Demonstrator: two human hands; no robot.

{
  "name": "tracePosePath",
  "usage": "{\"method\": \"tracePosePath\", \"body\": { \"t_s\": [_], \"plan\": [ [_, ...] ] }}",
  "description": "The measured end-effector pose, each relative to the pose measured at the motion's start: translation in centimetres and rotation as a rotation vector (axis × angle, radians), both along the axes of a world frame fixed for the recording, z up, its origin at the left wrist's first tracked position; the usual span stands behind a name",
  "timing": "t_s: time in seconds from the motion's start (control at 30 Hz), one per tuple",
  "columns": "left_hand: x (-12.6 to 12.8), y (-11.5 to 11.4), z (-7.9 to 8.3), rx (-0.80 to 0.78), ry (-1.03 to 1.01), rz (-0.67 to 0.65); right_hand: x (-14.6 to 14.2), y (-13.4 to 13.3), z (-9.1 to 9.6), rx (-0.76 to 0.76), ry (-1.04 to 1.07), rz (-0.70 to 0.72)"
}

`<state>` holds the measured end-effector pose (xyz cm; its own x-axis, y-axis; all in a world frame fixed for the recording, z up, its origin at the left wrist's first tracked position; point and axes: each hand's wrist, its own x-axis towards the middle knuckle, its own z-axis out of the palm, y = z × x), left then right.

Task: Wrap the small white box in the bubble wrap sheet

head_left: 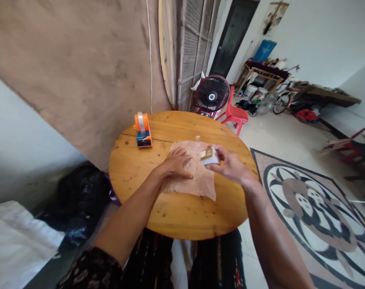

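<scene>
A bubble wrap sheet (202,182) lies spread on the round wooden counter (182,220). The left hand (178,162) rests on it, fingers splayed, its grip wide and closed on nothing. The right hand's (232,163) grip is closed around a small white-and-brown box (210,155) at the sheet's right edge; whether the box is lifted or resting, I cannot tell. Judging by the layout, opening out the sheet is done; folding and taping look undone, the box being bare and the tape dispenser (143,132) standing unheld beyond the sheet's left side.
</scene>
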<state>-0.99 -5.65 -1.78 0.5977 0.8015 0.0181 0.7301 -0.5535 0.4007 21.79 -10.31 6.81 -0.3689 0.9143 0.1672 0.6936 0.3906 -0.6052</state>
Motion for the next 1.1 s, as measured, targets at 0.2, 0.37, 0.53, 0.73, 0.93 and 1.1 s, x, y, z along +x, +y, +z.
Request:
{"method": "tracePosePath", "body": {
  "t_s": [0.2,0.37,0.53,0.73,0.93,1.1],
  "plan": [
    [0.3,-0.1,-0.2,0.075,-0.060,0.002,-3.7,1.8,-2.8,-0.043,-0.262,0.069],
    [0.2,0.0,-0.5,0.035,-0.100,0.046,-3.9,2.0,-4.8,0.020,-0.271,0.076],
    [0.1,0.1,-0.7,0.010,-0.118,0.035,-4.1,2.1,-5.8,0.070,-0.230,0.076],
    [0.2,-0.1,-0.3,-0.004,-0.101,0.046,-3.1,2.4,-6.2,-0.005,-0.132,0.117],
    [0.1,0.0,-0.4,-0.004,-0.100,0.030,-2.1,2.4,-6.4,-0.060,-0.015,0.128],
    [0.1,0.0,-0.5,-0.007,-0.102,0.039,-2.3,2.2,-6.2,-0.059,0.003,0.138]
  ]
}}
